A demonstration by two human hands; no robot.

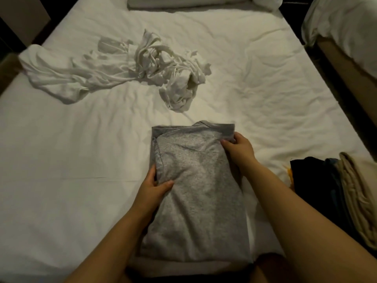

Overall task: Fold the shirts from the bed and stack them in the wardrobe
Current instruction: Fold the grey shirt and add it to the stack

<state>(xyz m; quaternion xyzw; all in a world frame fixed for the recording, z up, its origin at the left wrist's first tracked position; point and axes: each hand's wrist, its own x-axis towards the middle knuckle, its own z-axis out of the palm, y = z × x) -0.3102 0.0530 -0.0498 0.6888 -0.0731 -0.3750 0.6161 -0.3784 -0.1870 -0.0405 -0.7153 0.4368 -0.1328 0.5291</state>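
Grey shirt (195, 193) lay folded into a long rectangle on the white bed (71, 160), near edge, collar end away. Left hand (155, 184) gripped its left edge: thumb on top, fingers tucked under the fold. Right hand (238, 148) pinched the far right corner, thumb on the fabric. Crumpled white shirts (142, 64) lay beyond, well apart. Folded clothes stack (346, 190) sat to the right.

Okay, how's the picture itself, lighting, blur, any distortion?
Head view: dim, warm light; grey shirt soft with slight blur near the right hand; wide-angle lens bows the bed edges; folded clothes stack at right sinks into shadow, its dark pieces unreadable.
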